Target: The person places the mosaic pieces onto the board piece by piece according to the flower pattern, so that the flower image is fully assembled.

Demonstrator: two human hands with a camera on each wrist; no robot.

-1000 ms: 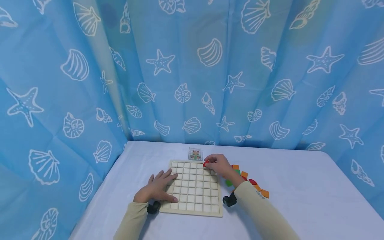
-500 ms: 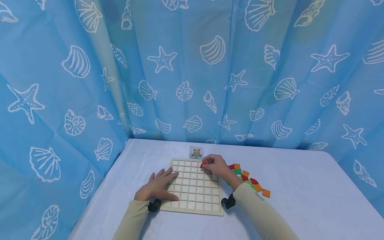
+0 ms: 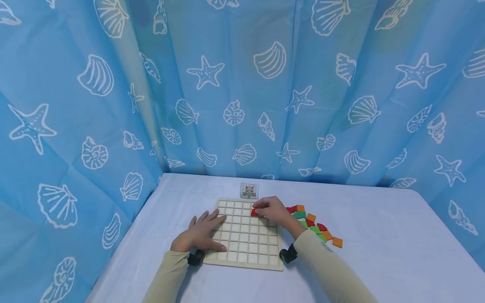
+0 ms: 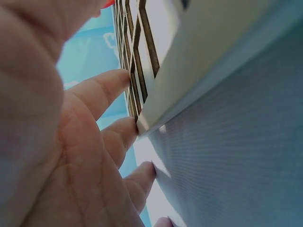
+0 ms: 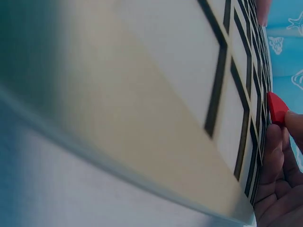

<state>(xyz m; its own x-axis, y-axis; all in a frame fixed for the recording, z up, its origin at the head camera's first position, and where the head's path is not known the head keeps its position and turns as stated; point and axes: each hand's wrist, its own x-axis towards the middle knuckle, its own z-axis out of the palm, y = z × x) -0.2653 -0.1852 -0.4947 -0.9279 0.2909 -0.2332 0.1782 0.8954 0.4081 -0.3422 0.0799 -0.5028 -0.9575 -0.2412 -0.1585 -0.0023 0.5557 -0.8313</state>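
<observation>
A pale wooden grid board (image 3: pixel 244 264) with rows of square cells lies flat in the head view. My right hand (image 3: pixel 273 211) pinches a red piece (image 3: pixel 254 212) with a rounded edge over the board's upper right cells. In the right wrist view, thumb and fingertips hold the same red piece (image 5: pixel 277 109) on edge at the grid's surface; its lower part is hidden by the fingers. With fingers spread, my left hand (image 3: pixel 201 233) rests on the board's left edge. The left wrist view shows fingertips (image 4: pixel 124 78) touching the frame and others on the cloth.
Right of the board, several loose red, green and orange pieces (image 3: pixel 311 223) lie in a scattered row, partly behind the right arm. A small card (image 3: pixel 249 190) with a coloured pattern on a grid sits beyond the board. A blue shell-print curtain (image 3: pixel 242 105) hangs behind the white-covered table (image 3: pixel 390 235).
My right hand has moved slightly left with the red piece and lowered it onto the board's upper right cells. My left hand stays on the board's edge.
</observation>
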